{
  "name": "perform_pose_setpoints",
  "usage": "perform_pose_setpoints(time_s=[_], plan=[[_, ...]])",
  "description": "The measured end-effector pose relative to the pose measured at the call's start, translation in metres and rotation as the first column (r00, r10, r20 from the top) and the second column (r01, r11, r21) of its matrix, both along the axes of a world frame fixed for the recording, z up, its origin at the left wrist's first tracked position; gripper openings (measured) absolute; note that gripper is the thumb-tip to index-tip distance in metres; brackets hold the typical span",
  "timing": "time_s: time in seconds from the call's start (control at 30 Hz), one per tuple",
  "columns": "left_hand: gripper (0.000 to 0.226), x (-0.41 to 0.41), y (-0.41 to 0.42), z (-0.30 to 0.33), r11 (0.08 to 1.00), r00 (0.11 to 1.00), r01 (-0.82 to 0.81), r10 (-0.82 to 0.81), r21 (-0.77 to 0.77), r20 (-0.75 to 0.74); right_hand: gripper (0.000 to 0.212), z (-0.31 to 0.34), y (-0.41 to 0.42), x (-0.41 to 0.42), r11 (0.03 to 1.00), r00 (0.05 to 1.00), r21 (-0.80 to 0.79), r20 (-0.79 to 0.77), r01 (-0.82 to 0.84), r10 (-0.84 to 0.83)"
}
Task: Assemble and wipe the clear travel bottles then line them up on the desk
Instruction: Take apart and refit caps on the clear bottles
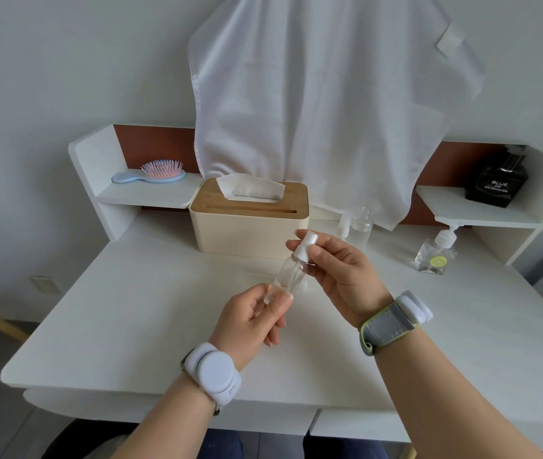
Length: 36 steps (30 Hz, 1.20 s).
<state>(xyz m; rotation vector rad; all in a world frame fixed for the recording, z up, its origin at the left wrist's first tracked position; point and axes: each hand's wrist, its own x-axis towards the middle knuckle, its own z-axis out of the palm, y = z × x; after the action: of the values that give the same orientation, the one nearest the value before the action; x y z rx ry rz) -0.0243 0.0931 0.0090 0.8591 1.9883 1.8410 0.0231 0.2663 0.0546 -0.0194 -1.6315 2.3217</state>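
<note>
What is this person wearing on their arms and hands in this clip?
Both forearms are bare, with no sleeves, gloves or rings showing. The left wrist carries a rounded white device shaped like two overlapping discs, on a pale strap. The right wrist carries a smaller white rounded device on a grey fabric band with yellow-green edging. No cables or printed markings are visible.
</note>
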Motion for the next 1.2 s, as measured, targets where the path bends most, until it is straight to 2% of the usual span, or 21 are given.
perform_pose_setpoints(time_s=[0.37, 0.47, 0.53, 0.7, 0.9, 1.07, 1.2], plan=[[0.03, 0.0, 0.001, -0.003, 0.999, 0.999, -0.034, 0.034, -0.015, -0.015, 0.028, -0.006, -0.008, -0.004, 0.988, 0.987, 0.022, -0.036, 0.155, -0.154], [0.03, 0.001, 0.0, -0.001, 0.997, 0.996, 0.059, -0.062, 0.043, 0.065, 0.03, -0.002, -0.007, -0.002, 0.989, 0.993, 0.094, -0.032, 0.115, -0.113], [0.038, 0.001, -0.002, 0.001, 0.989, 0.982, 0.126, -0.135, 0.075, 0.134, 0.032, -0.002, -0.008, 0.0, 0.989, 0.999, 0.14, -0.011, 0.046, -0.045], [0.052, -0.001, -0.004, 0.003, 0.976, 0.947, 0.18, -0.205, 0.122, 0.247, 0.037, -0.003, -0.012, 0.002, 0.989, 0.999, 0.146, 0.033, -0.022, 0.017], [0.035, -0.001, -0.003, 0.002, 0.985, 0.977, 0.16, -0.168, 0.069, 0.134, 0.029, -0.005, -0.014, 0.0, 0.993, 0.999, 0.119, 0.044, -0.003, -0.002], [0.045, -0.003, -0.001, -0.004, 0.995, 0.992, 0.096, -0.097, 0.019, 0.075, 0.027, -0.008, -0.015, 0.0, 0.984, 0.999, 0.177, 0.032, 0.037, -0.044], [0.027, -0.004, 0.0, -0.007, 0.998, 0.997, 0.068, -0.068, -0.012, 0.028, 0.026, -0.009, -0.017, 0.0, 0.972, 0.995, 0.224, 0.039, 0.078, -0.089]])
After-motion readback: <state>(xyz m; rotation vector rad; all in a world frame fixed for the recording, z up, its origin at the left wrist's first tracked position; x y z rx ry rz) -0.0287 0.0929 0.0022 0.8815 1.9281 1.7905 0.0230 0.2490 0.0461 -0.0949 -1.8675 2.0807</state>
